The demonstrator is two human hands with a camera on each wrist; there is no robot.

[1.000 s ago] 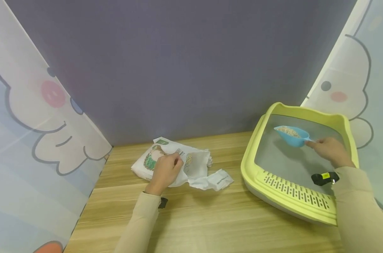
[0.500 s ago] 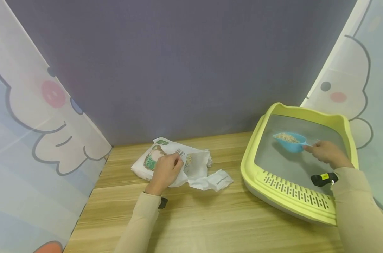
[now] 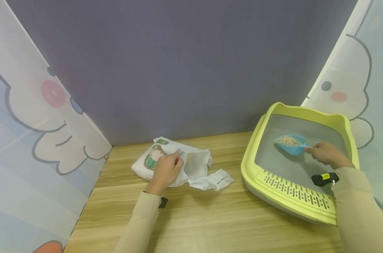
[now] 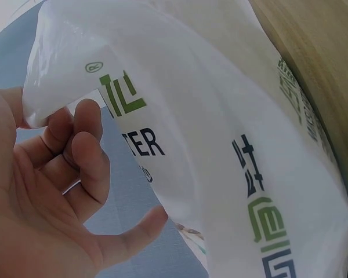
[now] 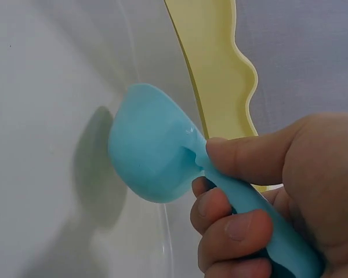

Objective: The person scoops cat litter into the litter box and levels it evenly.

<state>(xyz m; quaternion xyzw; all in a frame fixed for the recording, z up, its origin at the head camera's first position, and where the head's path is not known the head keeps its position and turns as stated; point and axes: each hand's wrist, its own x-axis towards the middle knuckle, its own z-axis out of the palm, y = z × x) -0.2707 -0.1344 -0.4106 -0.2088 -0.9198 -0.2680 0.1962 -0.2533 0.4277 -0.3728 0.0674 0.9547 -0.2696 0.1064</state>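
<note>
My right hand (image 3: 330, 154) grips the handle of a light blue scoop (image 5: 151, 145) over the inside of a yellow-rimmed grey litter tray (image 3: 249, 168). Pale pellets (image 3: 289, 141) fill the scoop's bowl in the head view. The scoop's shadow falls on the tray floor beside it, so the bowl hangs above that floor. My left hand (image 3: 167, 170) pinches the edge of a torn-open white litter bag (image 4: 180, 116) lying on the wooden table. Its other fingers are loosely curled in the left wrist view.
A slotted yellow ledge (image 3: 295, 189) forms the tray's near side. The bag's torn flap (image 3: 215, 180) points toward the tray. A dark grey wall (image 3: 191, 70) stands behind the table (image 3: 204, 218), with cartoon-printed panels (image 3: 68, 140) at both sides.
My right hand has lowered the filled scoop a little into the tray and nearer to me. The left hand and bag have stayed in place.
</note>
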